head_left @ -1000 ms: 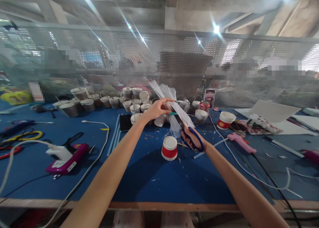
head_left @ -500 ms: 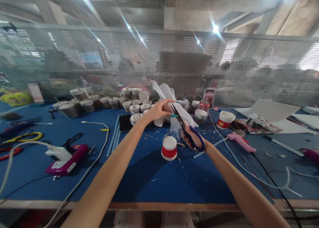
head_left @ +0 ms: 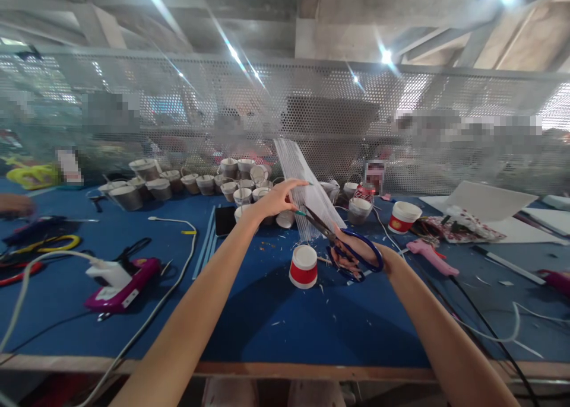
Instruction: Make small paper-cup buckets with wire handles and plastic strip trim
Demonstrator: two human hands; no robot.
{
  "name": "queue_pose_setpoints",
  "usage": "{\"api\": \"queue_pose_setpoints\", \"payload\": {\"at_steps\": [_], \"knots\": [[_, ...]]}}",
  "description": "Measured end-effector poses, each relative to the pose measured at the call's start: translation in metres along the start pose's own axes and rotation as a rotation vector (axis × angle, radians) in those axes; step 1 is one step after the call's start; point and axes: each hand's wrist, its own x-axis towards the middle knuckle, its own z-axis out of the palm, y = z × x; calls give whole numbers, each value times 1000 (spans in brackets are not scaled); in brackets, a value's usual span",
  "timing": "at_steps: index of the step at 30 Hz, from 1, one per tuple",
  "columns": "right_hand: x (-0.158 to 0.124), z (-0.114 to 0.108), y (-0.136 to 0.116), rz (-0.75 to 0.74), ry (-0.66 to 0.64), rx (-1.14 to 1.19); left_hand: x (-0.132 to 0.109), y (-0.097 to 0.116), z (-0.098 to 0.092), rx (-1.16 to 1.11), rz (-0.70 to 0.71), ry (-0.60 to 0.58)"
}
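Between the thumb and fingers of my left hand [head_left: 280, 198] is a translucent white strip of ribbed mesh-like material [head_left: 307, 181], slanting from upper left to lower right. My right hand [head_left: 350, 256] grips blue-handled scissors [head_left: 371, 253], their dark blades parted and pointing up-left at the strip near my left thumb. Whether the blades touch the strip is hard to tell. Just below, an upturned white paper cup with a red band [head_left: 303, 267] stands on the blue table. Small white scraps lie around it.
Several small grey-white buckets [head_left: 207, 184] crowd the back. At right lie a pink glue gun [head_left: 431, 257] and a red-and-white cup [head_left: 404, 218]. A purple power strip [head_left: 122, 285] with cables is at left. Another person's hand [head_left: 16, 206] shows at the far left edge.
My right hand and the scissors have shifted slightly right and down, and the blades have opened. The strip now looks flatter and straighter. Another person's hand has entered at far left.
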Motion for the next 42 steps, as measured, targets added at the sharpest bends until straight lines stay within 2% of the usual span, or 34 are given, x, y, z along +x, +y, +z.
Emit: {"api": "queue_pose_setpoints", "payload": {"at_steps": [3,6,13,22,31,38,42], "knots": [[2,-5,4,-66,-69,74,0,1,1,-3,7,-18],[6,-6,8,-131,-44,104,0,3,2,-42,2,-35],[11,7,5,-152,49,148,0,11,4,-190,-46,-69],[18,11,12,-311,31,220,0,10,4,-409,-85,-112],[31,19,18,-370,82,171,1,10,9,-356,-63,-132],[33,24,14,-361,-10,213,3,8,14,-315,-68,-150],[34,25,17,-401,104,150,3,11,14,-388,-74,-183]]}}
